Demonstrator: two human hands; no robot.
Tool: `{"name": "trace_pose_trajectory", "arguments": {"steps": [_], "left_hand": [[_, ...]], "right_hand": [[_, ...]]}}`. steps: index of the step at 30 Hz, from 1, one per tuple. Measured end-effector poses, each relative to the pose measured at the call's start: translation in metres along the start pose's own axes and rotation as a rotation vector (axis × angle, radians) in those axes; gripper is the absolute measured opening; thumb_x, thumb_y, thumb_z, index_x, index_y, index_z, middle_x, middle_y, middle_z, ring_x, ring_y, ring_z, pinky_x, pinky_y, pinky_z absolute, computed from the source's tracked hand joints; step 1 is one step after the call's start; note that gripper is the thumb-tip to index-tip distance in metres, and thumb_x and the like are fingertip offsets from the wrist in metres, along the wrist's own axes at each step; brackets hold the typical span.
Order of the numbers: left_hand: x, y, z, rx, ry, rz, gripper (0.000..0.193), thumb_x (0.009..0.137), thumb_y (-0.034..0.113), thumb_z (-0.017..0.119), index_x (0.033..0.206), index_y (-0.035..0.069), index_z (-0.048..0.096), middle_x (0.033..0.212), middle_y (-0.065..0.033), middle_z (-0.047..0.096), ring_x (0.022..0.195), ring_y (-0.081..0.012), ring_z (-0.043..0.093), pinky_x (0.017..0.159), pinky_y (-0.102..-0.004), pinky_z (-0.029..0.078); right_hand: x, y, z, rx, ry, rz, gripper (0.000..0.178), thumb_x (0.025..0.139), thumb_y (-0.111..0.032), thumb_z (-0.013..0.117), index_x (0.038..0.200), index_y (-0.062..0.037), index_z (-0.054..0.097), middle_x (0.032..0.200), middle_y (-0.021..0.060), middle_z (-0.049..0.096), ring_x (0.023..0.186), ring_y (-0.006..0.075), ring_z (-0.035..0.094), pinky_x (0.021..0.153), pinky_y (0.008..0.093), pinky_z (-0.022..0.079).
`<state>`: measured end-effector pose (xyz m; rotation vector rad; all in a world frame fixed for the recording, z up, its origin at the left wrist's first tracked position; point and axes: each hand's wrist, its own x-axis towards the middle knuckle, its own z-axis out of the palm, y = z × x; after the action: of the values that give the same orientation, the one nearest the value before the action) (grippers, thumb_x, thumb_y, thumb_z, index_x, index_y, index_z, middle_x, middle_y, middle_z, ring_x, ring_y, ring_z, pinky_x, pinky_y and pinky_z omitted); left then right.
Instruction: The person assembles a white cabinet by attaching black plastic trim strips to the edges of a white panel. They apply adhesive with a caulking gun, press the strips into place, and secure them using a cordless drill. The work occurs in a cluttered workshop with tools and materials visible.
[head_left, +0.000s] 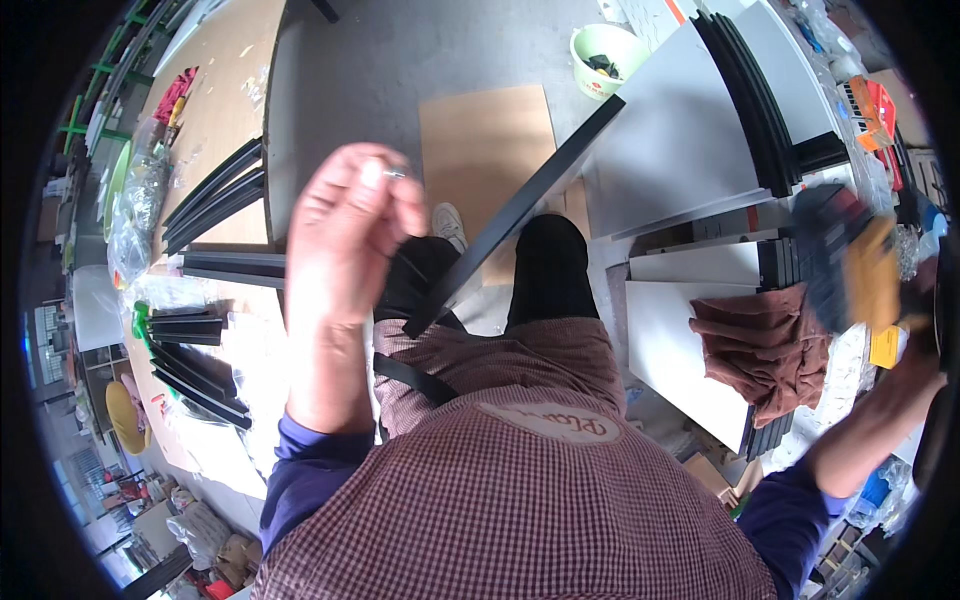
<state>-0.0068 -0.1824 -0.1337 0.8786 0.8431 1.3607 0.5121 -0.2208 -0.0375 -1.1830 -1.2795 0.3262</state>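
My left hand [345, 220] is raised above my lap, thumb and fingertips pinched together on a small shiny metal piece [397, 172], too small to name for sure. Across my thighs a long black bar [515, 215] lies slanted, its far end up to the right. At the far right my right hand [920, 325], smeared by motion, is closed around a yellow and dark power drill [868, 262]. The drill is blurred too, above the right-hand bench beside a crumpled brown cloth [765, 345].
Black strips [215, 195] lie on the wooden table [225, 75] at left. White panels [655, 130] with black strips [745, 90] on top stand at right. A pale green bucket [600, 62] and a brown board [490, 130] are on the floor ahead.
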Motion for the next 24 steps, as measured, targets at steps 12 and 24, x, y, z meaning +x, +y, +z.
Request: {"name": "trace_pose_trajectory", "arguments": {"steps": [12, 24], "left_hand": [[-0.051, -0.051, -0.003, -0.493, -0.034, -0.378, 0.016, 0.1, 0.023, 0.057, 0.099, 0.007, 0.058, 0.086, -0.0005, 0.058, 0.074, -0.0119, 0.055, 0.066, -0.0261, 0.052], [-0.068, -0.07, 0.001, -0.6, 0.026, -0.507, 0.019, 0.102, 0.024, 0.052, 0.101, 0.006, 0.059, 0.09, -0.0039, 0.064, 0.077, -0.0131, 0.063, 0.07, -0.027, 0.054]], "right_hand": [[-0.291, 0.062, 0.131, -0.324, -0.795, 0.078, 0.044, 0.082, -0.025, 0.073, 0.118, -0.0048, 0.056, 0.105, 0.009, 0.064, 0.094, 0.0209, 0.065, 0.09, 0.0363, 0.053], [-0.282, 0.033, 0.152, -0.036, -0.95, 0.272, 0.055, 0.081, -0.027, 0.077, 0.128, -0.0128, 0.053, 0.118, 0.001, 0.059, 0.108, 0.0164, 0.06, 0.091, 0.0317, 0.052]]}}
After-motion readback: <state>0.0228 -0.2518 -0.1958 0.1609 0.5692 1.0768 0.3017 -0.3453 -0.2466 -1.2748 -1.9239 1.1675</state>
